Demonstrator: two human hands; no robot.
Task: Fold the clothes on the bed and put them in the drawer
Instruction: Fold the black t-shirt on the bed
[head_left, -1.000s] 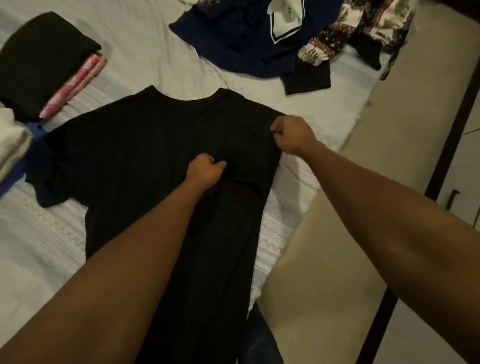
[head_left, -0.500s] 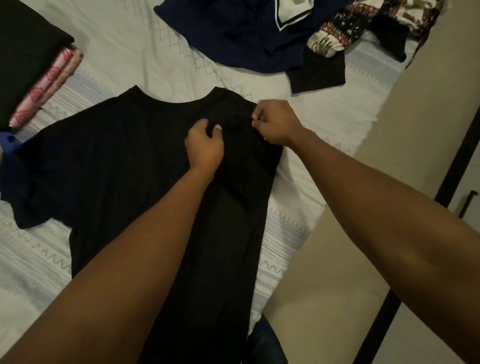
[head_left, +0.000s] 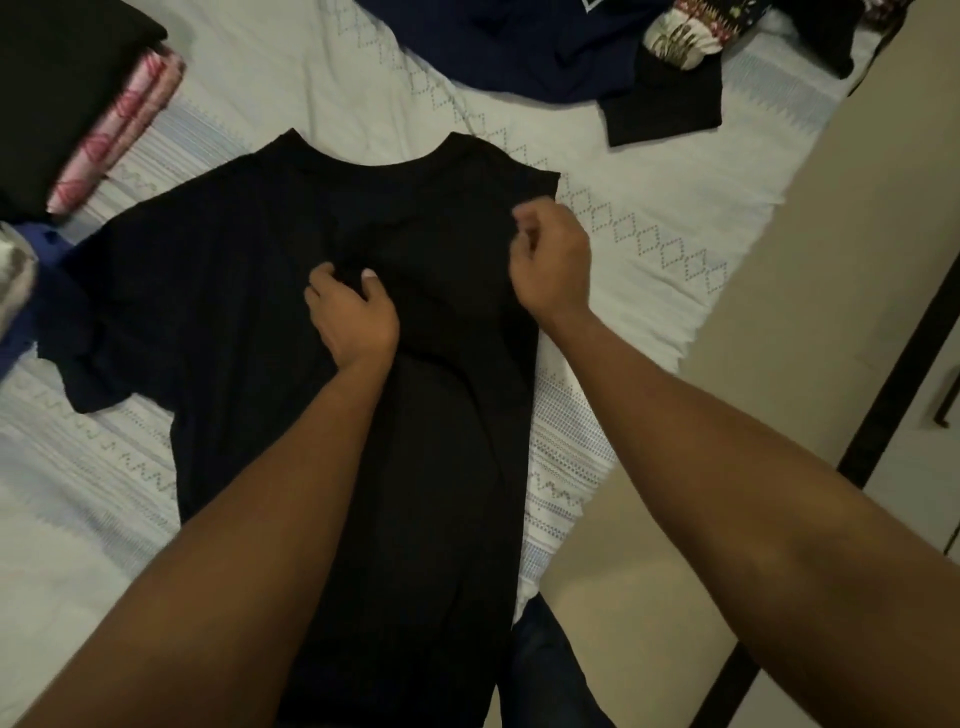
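With the black shirt (head_left: 260, 291) flat on the bed (head_left: 322, 88), my left hand (head_left: 353, 317) pinches its tucked sleeve while my right hand (head_left: 553, 260), loosely curled, should smooth the folded edge straight.

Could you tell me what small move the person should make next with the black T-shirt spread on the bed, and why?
Probably smooth the folded flap flat. The black T-shirt already has its right side turned inward, and the left hand presses near the flap's edge while the right hand hovers loosely curled at the folded edge. The other sleeve, by the pink patterned folded cloth, is not yet folded.
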